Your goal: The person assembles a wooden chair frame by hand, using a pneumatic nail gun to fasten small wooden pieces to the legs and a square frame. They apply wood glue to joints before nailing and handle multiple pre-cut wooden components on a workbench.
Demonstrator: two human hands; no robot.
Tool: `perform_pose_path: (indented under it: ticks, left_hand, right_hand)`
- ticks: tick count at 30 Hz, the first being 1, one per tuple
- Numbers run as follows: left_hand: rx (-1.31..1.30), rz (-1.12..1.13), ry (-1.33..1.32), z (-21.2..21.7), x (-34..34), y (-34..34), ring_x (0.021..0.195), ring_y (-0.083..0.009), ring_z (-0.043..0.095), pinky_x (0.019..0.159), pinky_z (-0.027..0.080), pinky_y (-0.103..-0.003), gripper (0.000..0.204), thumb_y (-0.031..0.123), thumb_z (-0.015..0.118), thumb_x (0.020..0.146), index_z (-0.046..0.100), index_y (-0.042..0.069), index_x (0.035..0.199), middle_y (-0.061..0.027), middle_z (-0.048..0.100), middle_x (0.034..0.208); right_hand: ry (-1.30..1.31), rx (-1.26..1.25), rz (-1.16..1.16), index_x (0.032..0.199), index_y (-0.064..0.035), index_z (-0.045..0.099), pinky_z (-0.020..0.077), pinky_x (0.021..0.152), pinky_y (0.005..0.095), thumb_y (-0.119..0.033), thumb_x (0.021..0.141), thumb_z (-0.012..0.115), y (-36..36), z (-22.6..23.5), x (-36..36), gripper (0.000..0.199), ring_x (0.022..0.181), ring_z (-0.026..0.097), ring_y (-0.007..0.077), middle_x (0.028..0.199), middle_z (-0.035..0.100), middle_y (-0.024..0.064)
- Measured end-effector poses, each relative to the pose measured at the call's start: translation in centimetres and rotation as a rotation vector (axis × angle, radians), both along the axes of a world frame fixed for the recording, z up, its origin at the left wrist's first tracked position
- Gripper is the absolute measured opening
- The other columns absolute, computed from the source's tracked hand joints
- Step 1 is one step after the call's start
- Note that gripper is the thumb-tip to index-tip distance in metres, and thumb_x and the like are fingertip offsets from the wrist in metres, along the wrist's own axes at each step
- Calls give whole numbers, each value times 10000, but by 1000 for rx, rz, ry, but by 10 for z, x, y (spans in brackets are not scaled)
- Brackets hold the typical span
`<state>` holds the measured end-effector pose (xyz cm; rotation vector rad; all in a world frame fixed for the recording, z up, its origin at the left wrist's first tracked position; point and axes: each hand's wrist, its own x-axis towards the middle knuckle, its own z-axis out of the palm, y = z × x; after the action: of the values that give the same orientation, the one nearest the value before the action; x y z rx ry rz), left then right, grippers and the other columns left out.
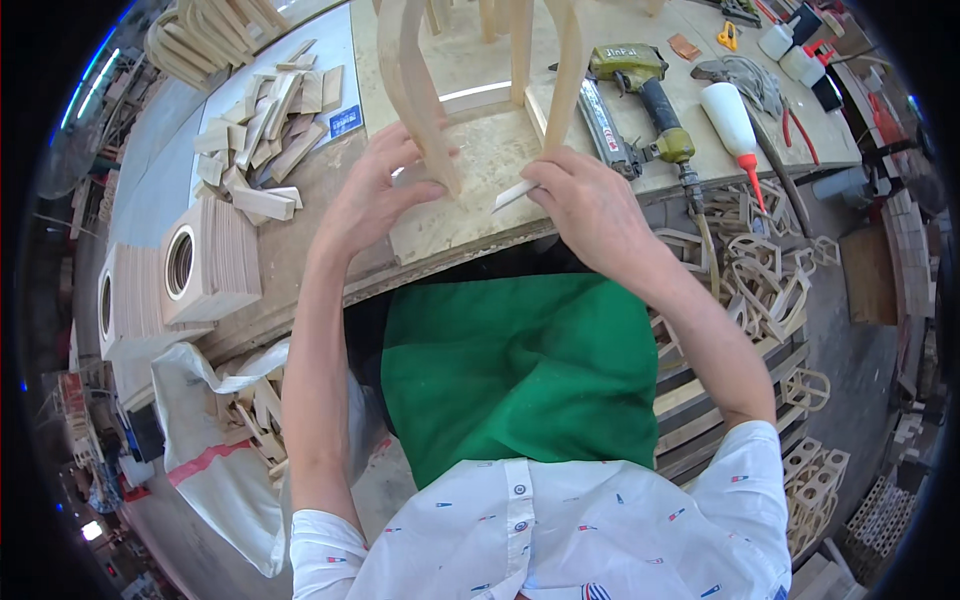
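A pale wooden frame with curved legs (408, 75) stands on the workbench in front of me. My left hand (375, 195) is closed around its left leg, the thumb on the near side and the fingertips showing behind. Beside the right leg (566, 75), my right hand (592, 207) pinches a short, pale wood strip (512, 196) that points left over the bench's near edge. Whether the right fingers also touch that leg is hard to tell. Just right of the frame lies a green and black air nail gun (655, 105) with its hose fitting toward me.
Loose wood blocks (262, 135) are heaped at the left, near stacked square pieces with round holes (210, 262). A white glue bottle (730, 118) with a red nozzle lies at the right. Below the bench are a white sack (215, 440) and piled wooden parts (765, 285).
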<state>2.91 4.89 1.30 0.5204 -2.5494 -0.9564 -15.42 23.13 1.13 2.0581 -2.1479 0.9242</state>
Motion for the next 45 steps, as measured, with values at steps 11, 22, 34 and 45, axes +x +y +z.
perform_pose_path:
  ticks: [11, 22, 34, 45]
  left_hand:
    - [141, 26, -37, -10, -20, 40, 1233, -225, 499, 1027, 382, -352, 285, 60, 696, 825, 671, 36, 1108, -84, 588, 1294]
    - [-138, -59, -36, -17, -28, 30, 1186, -300, 492, 1007, 387, -424, 323, 119, 782, 699, 681, 91, 1005, -100, 613, 1180]
    - [17, -106, -50, -21, -30, 24, 1079, -273, 501, 929, 431, -394, 318, 72, 773, 712, 675, 72, 1015, -53, 644, 1088]
    - [55, -107, -58, -20, -33, 23, 950, -208, 559, 831, 489, -340, 428, 21, 781, 706, 675, 86, 1116, -69, 619, 1016]
  right_hand:
    - [116, -55, -29, 828, -13, 623, 531, 704, 438, -48, 746, 605, -12, -26, -19, 91, 877, 637, 337, 862, 608, 141]
    - [86, -52, -30, 864, -9, 639, 506, 702, 436, -73, 823, 585, -27, -36, -12, 94, 834, 625, 335, 882, 608, 125]
    - [67, -27, 9, 894, -1, 653, 508, 710, 435, -66, 830, 608, -30, -38, -14, 102, 829, 628, 338, 888, 618, 127]
    - [57, -109, 6, 886, 7, 667, 513, 692, 423, -33, 793, 603, -30, -42, -13, 120, 808, 629, 330, 885, 625, 124]
